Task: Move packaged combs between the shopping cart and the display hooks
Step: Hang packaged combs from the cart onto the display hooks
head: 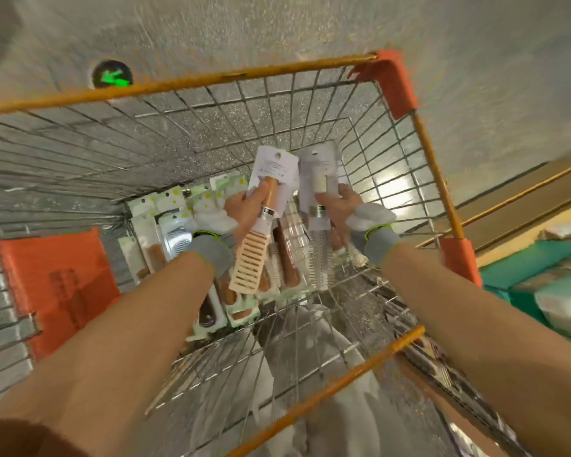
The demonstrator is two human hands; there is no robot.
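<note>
I look down into a wire shopping cart (435, 179) with orange rims. My left hand (244, 209) grips a packaged comb (249, 258) with a beige vented head, wooden handle and white card. My right hand (335, 202) grips a second packaged comb (318, 206) with a pale handle and clear bristled head. Both packages are held above the cart floor, cards pointing away from me. Several more packaged combs (165, 239) lie in a pile on the cart bottom under my hands. No display hooks are in view.
An orange plastic flap (56, 288) sits at the cart's left side. A green arrow sticker (112, 77) marks the speckled floor beyond the cart. Shelving with teal and white packages (548, 285) stands at the right. My wrists wear grey bands.
</note>
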